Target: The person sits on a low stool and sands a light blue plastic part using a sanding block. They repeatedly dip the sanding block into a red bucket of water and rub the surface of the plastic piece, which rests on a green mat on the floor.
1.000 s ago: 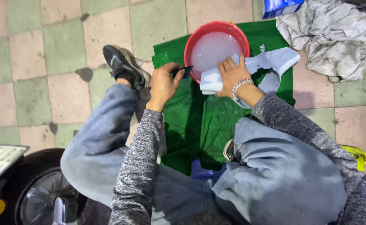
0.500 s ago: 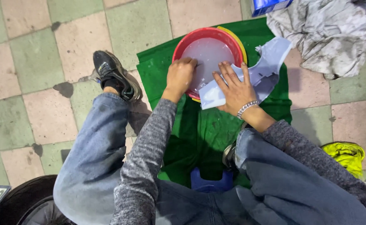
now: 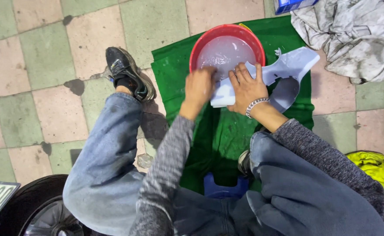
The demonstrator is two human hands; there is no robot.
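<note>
A floor of worn pink and pale green tiles [image 3: 43, 57] fills the view, with a green cloth [image 3: 227, 135] spread on it between the seated person's jeans-clad legs, a crumpled grey rag [image 3: 354, 35] at the upper right and a black tyre [image 3: 39, 209] at the lower left. On the cloth stands a red basin [image 3: 200, 43] of cloudy water, and a pale blue-grey plastic panel [image 3: 292, 65] lies across its near rim. The right hand [image 3: 246, 87] presses flat, fingers spread, on the panel; the left hand [image 3: 199, 86] is curled shut at the panel's left end, its grip hidden.
</note>
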